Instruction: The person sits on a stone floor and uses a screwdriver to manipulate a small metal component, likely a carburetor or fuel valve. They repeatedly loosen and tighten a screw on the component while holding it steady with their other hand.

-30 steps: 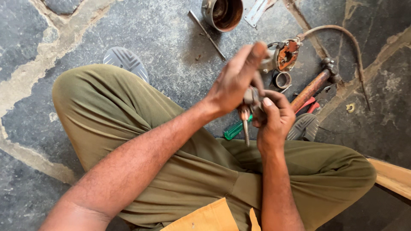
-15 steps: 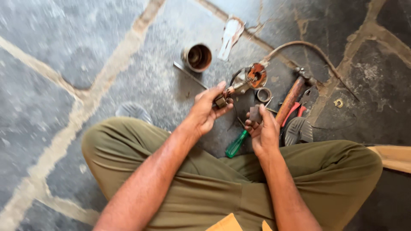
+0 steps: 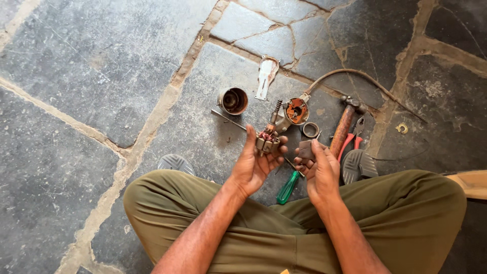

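- Motor armature (image 3: 268, 140) cradled in left hand (image 3: 253, 165), just above green screwdriver (image 3: 287, 186).
- Right hand (image 3: 319, 170) apart, pinching small grey part (image 3: 305, 150).
- Best kept low, grip off the windings.

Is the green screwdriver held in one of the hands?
No, the green screwdriver lies on the floor between the left hand and the right hand, neither gripping it.

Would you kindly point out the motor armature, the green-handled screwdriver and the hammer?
motor armature (image 3: 267, 141): head view, its wound core in the left hand.
green-handled screwdriver (image 3: 287, 187): head view, middle of its handle.
hammer (image 3: 342, 131): head view, wooden handle.
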A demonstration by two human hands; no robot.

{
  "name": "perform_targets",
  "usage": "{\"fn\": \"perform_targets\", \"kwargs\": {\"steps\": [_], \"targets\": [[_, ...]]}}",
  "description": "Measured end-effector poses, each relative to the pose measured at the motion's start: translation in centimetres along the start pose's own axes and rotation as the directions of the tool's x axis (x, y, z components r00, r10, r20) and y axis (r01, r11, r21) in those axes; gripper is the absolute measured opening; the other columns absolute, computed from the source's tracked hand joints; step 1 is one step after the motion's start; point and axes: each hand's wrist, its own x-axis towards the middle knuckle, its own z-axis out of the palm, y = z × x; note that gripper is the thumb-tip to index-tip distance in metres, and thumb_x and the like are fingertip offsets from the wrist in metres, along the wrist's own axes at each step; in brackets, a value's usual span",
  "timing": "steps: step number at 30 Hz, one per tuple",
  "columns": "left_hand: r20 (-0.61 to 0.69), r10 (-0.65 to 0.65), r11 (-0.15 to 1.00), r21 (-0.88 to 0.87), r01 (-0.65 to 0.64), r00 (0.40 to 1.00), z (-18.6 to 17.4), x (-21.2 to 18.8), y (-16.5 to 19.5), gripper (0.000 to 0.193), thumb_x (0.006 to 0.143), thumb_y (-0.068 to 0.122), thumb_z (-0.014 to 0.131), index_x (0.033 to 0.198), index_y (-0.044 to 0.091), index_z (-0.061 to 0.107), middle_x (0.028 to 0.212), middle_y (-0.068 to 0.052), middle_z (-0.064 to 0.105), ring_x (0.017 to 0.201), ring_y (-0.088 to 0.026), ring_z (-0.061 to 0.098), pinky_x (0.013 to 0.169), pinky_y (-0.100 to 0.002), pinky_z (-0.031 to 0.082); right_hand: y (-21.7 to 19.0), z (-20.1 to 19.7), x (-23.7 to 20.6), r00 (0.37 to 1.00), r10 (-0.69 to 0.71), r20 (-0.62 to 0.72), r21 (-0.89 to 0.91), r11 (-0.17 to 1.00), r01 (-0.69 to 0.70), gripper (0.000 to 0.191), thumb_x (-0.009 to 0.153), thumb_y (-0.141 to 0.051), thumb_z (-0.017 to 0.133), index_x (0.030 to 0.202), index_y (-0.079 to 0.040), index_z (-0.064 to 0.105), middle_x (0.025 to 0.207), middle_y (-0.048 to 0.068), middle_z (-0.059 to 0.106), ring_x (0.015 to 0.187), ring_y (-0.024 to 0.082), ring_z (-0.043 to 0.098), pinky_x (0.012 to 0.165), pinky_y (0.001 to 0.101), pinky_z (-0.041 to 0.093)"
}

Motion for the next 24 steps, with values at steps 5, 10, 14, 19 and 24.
{"fn": "perform_targets", "kwargs": {"steps": [5, 10, 14, 19, 24], "targets": [[0.101, -0.006, 1.000, 0.000, 0.006, 0.995, 0.1, 0.1, -0.5, 0.074, 0.091, 0.075, 0.049, 0.126, 0.011, 0.062, 0.117, -0.009, 0.073, 0.105, -0.018, 0.071, 0.092, -0.036, 0.058, -1.8, 0.9, -1.8, 0.993, -0.110, 0.053, -0.017, 0.994, 0.111, 0.024, 0.105, -0.026, 0.059, 0.114, -0.004, 0.062, 0.100, 0.013, 0.074, 0.083, 0.020, 0.072, 0.068, 0.0317, 0.058], [0.080, -0.017, 1.000, 0.021, 0.016, 0.997, -0.4, 0.9, -0.8, 0.075, 0.087, 0.076, 0.051, 0.126, 0.012, 0.063, 0.118, -0.008, 0.073, 0.107, -0.019, 0.070, 0.095, -0.037, 0.057, -3.0, 1.8, -2.5, 0.980, -0.162, 0.113, -0.028, 0.986, 0.167, 0.025, 0.106, -0.024, 0.058, 0.115, -0.001, 0.062, 0.104, 0.015, 0.074, 0.087, 0.022, 0.073, 0.072, 0.0334, 0.059], [0.051, -0.045, 0.999, -0.013, 0.046, 0.998, -0.9, 1.9, -1.0, 0.072, 0.089, 0.076, 0.053, 0.115, 0.009, 0.065, 0.118, -0.011, 0.074, 0.112, -0.022, 0.070, 0.099, -0.040, 0.056, -3.1, 2.2, -2.1, 0.981, -0.156, 0.119, -0.023, 0.987, 0.160, 0.025, 0.106, -0.023, 0.057, 0.116, -0.001, 0.061, 0.104, 0.014, 0.074, 0.088, 0.022, 0.073, 0.072, 0.0334, 0.060], [0.002, -0.030, 0.999, 0.029, 0.030, 1.000, -1.2, 3.1, -0.9, 0.064, 0.093, 0.071, 0.054, 0.114, 0.011, 0.064, 0.121, -0.009, 0.073, 0.118, -0.022, 0.068, 0.102, -0.041, 0.054, -1.9, 2.0, -0.8, 0.945, -0.311, 0.104, -0.240, 0.914, 0.327, 0.023, 0.104, -0.018, 0.061, 0.118, 0.000, 0.061, 0.105, 0.012, 0.075, 0.086, 0.019, 0.073, 0.072, 0.0313, 0.061], [-0.017, -0.019, 0.999, 0.051, 0.019, 1.000, -1.3, 4.7, -0.8, 0.065, 0.094, 0.067, 0.052, 0.127, 0.012, 0.063, 0.125, -0.007, 0.071, 0.117, -0.020, 0.066, 0.098, -0.039, 0.053, -0.3, 1.9, 0.9, 0.888, -0.436, 0.144, -0.402, 0.794, 0.455, 0.022, 0.101, -0.013, 0.069, 0.119, -0.001, 0.063, 0.104, 0.008, 0.073, 0.089, 0.013, 0.071, 0.077, 0.0259, 0.058]]}}
